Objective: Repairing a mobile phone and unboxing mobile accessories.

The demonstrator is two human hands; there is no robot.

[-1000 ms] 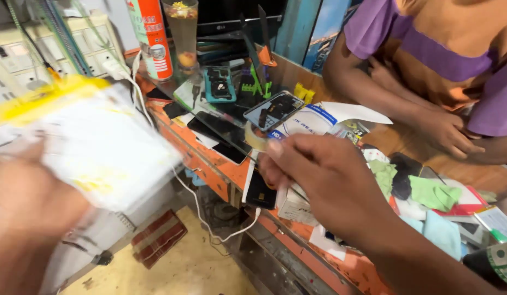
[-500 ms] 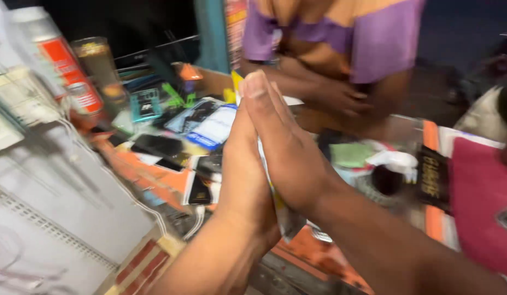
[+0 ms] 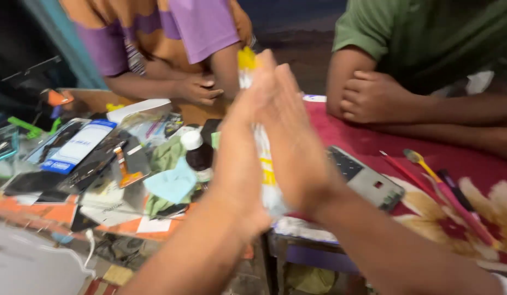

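Left hand [image 3: 239, 158] and right hand [image 3: 294, 145] stand upright, palms pressed flat together, clamping a thin white-and-yellow packet [image 3: 262, 158] between them; its yellow top edge shows above the fingertips. The hands are above the cluttered workbench [image 3: 24, 210], beside a dark small bottle [image 3: 197, 155].

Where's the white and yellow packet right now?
In the head view, the white and yellow packet stands upright at centre, pressed flat between the left hand and the right hand, above the table edge, right of the small dark bottle.
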